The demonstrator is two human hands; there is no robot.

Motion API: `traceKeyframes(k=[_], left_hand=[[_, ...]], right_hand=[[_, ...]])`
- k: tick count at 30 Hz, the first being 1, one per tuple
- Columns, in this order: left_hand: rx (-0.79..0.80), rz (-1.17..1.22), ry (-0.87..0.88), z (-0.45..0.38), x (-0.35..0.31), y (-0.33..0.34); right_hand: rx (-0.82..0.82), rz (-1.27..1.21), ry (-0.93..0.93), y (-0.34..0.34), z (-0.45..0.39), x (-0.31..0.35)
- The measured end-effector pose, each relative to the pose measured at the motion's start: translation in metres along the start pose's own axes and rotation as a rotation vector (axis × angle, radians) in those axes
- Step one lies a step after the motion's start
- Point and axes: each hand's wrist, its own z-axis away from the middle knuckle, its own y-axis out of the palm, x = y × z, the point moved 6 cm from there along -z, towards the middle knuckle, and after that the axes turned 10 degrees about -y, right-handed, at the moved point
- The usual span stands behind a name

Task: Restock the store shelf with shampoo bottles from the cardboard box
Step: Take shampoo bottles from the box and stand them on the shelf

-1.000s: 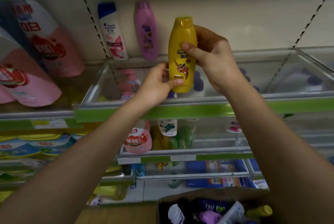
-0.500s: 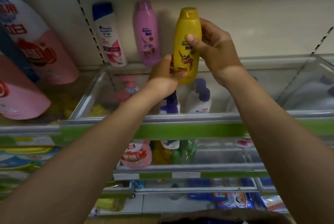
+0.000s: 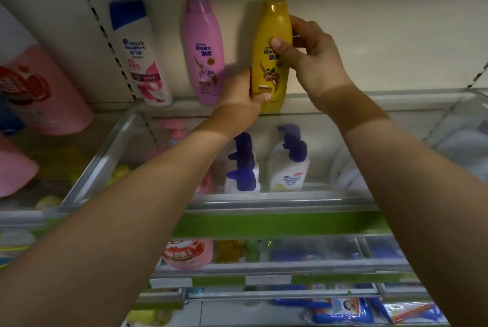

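Item: yellow shampoo bottle [image 3: 272, 62], upright, upper centre of the frame, against the pale back panel [image 3: 369, 22] of the top shelf [image 3: 343, 104]. Its base sits at the shelf's rear edge; whether it bears on the shelf cannot be told, the base being partly covered.

Right hand [image 3: 314, 62]: grasps the bottle's upper half, thumb across the label, fingers curled behind and out of sight. Left hand [image 3: 240, 99]: holds the lower left side, thumb tip on the front near the base; its other fingers are hidden behind the bottle.

Neighbours, to the left in the same row: pink shampoo bottle [image 3: 203, 52], just beside, a narrow gap between; white bottle with blue cap [image 3: 140, 54], further left. Large pink refill pouches [image 3: 39, 89] at the left edge, cut off by the frame.

Open room: bare panel and bare shelf to the right of the yellow bottle.

Below: pump bottles [image 3: 289, 163] seen through a clear shelf front [image 3: 277, 205], blurred; lower tiers hard to make out. The forearms cover much of the middle.
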Motion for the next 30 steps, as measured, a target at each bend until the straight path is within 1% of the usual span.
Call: traceKeyframes(k=[3, 7, 14, 20, 23, 30], left_hand=[[-0.052, -0.059, -0.031, -0.010, 0.000, 0.000], [-0.093, -0.074, -0.041, -0.018, 0.000, 0.000], [-0.175, -0.046, -0.049, -0.021, 0.001, -0.002], [-0.190, 0.028, -0.030, -0.018, 0.002, 0.002], [-0.229, 0.017, -0.011, -0.020, 0.006, 0.001], [-0.248, 0.010, 0.003, -0.021, 0.005, 0.002]], right_hand=[[-0.010, -0.023, 0.004, 0.000, -0.008, -0.006], [-0.047, -0.089, 0.028, -0.001, -0.014, -0.014], [-0.167, -0.122, -0.004, -0.007, -0.016, -0.016], [-0.215, -0.006, -0.032, -0.006, -0.014, -0.013], [-0.221, 0.037, -0.048, -0.007, -0.013, -0.012], [-0.231, 0.081, -0.061, -0.006, -0.013, -0.008]])
